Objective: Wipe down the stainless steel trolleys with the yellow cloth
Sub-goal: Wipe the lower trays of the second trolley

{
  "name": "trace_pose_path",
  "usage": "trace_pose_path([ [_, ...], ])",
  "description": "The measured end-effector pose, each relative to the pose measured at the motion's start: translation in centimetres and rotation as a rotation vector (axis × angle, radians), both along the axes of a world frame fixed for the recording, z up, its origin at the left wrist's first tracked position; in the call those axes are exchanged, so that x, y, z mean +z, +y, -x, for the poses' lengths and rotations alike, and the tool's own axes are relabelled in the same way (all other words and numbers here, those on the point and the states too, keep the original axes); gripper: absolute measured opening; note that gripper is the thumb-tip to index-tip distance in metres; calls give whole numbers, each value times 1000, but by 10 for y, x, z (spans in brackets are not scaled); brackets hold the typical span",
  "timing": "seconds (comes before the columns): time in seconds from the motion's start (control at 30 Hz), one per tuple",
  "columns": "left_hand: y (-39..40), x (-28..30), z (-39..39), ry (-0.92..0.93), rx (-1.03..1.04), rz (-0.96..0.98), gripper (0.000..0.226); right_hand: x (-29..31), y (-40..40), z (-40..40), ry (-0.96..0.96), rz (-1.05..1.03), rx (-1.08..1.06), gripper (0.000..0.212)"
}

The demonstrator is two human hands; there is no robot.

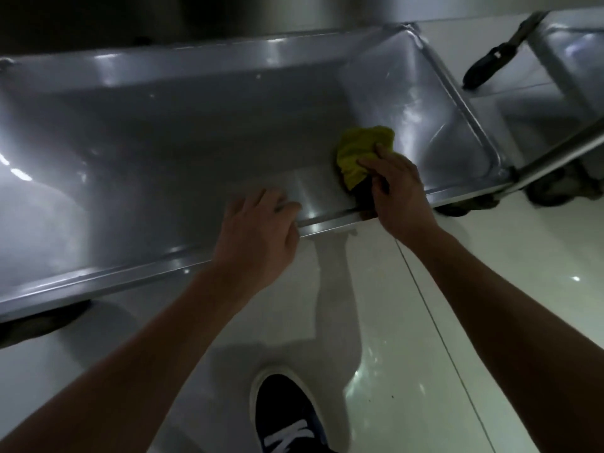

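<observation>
A stainless steel trolley (pixel 170 132) with a shallow tray top fills the upper half of the head view. A bunched yellow cloth (pixel 359 152) lies on the tray near its front rim, right of centre. My right hand (pixel 397 188) grips the cloth from the near side, fingers curled over it. My left hand (pixel 258 230) rests on the trolley's front rim to the left of the cloth, fingers spread and blurred.
A second steel trolley (pixel 568 50) stands at the upper right, with a black-gripped handle (pixel 490 65) leaning between the two. A dark caster (pixel 555 188) shows under the first trolley's right corner. Glossy white floor tiles (pixel 474 305) and my dark shoe (pixel 287 420) lie below.
</observation>
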State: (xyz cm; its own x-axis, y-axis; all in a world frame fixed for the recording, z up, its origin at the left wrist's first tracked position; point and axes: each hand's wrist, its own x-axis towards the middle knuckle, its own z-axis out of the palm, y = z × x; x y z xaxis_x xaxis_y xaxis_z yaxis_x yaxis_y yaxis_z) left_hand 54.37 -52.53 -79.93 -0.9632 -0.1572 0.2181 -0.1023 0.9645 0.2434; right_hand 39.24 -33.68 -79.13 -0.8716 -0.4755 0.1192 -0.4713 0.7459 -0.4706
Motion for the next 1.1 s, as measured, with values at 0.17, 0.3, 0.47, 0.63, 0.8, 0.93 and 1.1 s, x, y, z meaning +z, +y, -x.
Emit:
trace_pose_path([
  [0.17, 4, -4, 6, -49, 0, -26, 26, -4, 2, 1, 53, -4, -50, 40],
  [0.3, -8, -7, 3, -51, 12, -13, 30, -6, -15, 8, 46, -17, -107, 43],
  [0.47, -44, -3, -5, -47, 170, 32, 32, -4, -57, 40, -7, -106, -34, 45],
  [0.63, -78, -1, -20, -117, 220, 63, 35, -13, -113, 58, -63, -166, 38, 44],
  [0.8, -86, 0, -30, -172, 169, 6, 39, -26, -180, 39, -97, -194, 227, 45],
  [0.93, -87, 0, -35, -143, 171, 0, 38, -26, -207, 10, -116, -195, 335, 45],
  [1.1, -82, 2, -47, -98, 179, -19, 26, -22, -187, -27, -36, -170, 408, 44],
])
